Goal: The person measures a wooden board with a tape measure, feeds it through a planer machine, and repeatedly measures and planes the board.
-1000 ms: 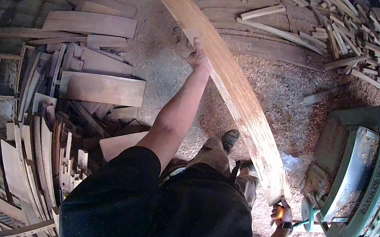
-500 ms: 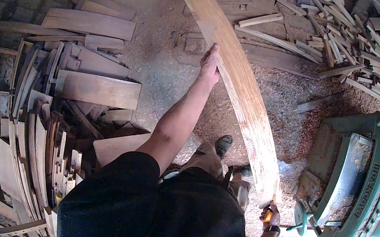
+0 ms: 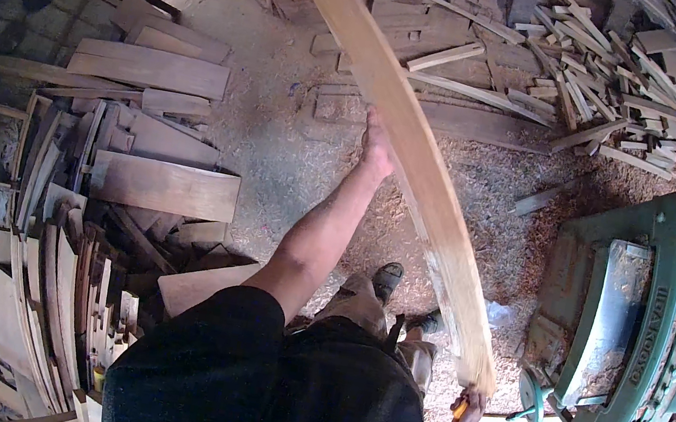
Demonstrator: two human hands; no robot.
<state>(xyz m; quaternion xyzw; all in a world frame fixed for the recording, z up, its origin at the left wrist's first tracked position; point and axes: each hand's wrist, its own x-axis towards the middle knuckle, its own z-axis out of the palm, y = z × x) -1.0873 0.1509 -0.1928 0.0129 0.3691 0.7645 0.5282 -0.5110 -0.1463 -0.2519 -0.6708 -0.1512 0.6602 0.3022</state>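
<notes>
A long wooden board [image 3: 420, 149] slants across the view in front of me, from the upper middle down to the lower right. A pale, rough patch shows along its lower left side. My left hand [image 3: 378, 144] is closed around the board's left edge, its fingers hidden beneath. At the near end, my right hand [image 3: 468, 412] grips the board, a dark band on its wrist. A small yellow-orange object [image 3: 461, 408] is also in that hand; its kind is too small to make out.
On my right stands a green machine [image 3: 648, 334] with a handwheel [image 3: 531, 398]. Offcuts [image 3: 592, 84] lie heaped at the far right. Wide boards [image 3: 165, 187] are stacked on the left, with upright planks [image 3: 58, 280] nearer. Shavings cover the floor [image 3: 277, 147].
The board has rolled over somewhat, so its rough pale face now turns toward the lower left and a smoother surface shows. Both hands have shifted slightly nearer to me with it.
</notes>
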